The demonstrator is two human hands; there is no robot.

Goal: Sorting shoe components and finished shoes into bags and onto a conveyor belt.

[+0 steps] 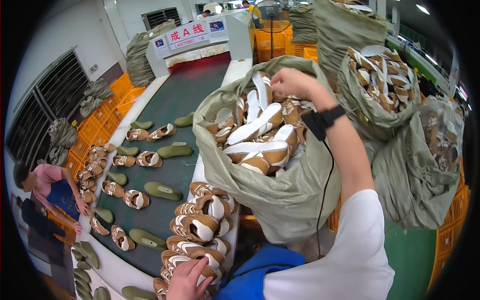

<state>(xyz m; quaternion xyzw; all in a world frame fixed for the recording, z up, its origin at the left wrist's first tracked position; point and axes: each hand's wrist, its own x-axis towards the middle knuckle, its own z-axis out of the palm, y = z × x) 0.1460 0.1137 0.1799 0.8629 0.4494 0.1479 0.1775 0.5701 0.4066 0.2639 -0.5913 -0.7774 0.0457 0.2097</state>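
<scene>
My right hand (294,83) reaches into a pale green woven sack (240,192) filled with brown-and-white shoe uppers. Its fingers are curled at the edge of a shoe upper (263,86) near the sack's far side; the fingertips are partly hidden. Low in the view, my left hand (187,281) lies over the near end of a row of shoe uppers (196,227), fingers stretched and thumb apart. That row is stacked along the right edge of a dark green conveyor belt (172,107). Pairs of uppers (136,199) and green shoe lasts (163,191) stand on the belt.
Across the belt, a co-worker in a pink shirt (50,180) has both hands at its left edge. More filled sacks (377,117) stand to the right. Orange crates (90,132) line the left side. A machine housing (192,42) spans the belt's far end, beside a fan (271,17).
</scene>
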